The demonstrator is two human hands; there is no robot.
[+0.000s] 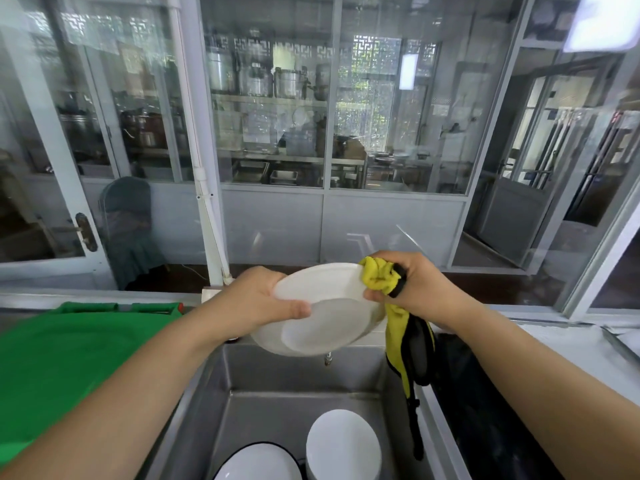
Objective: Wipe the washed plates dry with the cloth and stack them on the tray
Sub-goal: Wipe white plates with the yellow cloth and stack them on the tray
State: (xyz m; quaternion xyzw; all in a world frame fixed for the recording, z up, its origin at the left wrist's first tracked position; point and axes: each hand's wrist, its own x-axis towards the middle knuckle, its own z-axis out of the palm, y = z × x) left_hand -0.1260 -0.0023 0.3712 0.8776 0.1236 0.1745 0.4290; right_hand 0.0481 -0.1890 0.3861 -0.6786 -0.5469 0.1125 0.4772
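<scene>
Head view, centre of frame: left hand (pixel 258 299) grips white plate (pixel 322 310) by its left rim, thumb across the face, plate tilted above the steel sink (pixel 287 400); right hand (pixel 412 285) bunches yellow-and-black cloth (pixel 381 277) against the plate's right rim, cloth tail hanging down at lower right of the grip; more white plates (pixel 343 445) in the sink at bottom centre; green tray (pixel 65 362) at left on the bench.

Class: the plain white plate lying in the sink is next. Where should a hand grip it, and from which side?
Grip the white plate at its far rim, coming from above: it lies fairly flat in the sink, its near edge runs out of view, and the black-rimmed plate crowds its left.
</scene>
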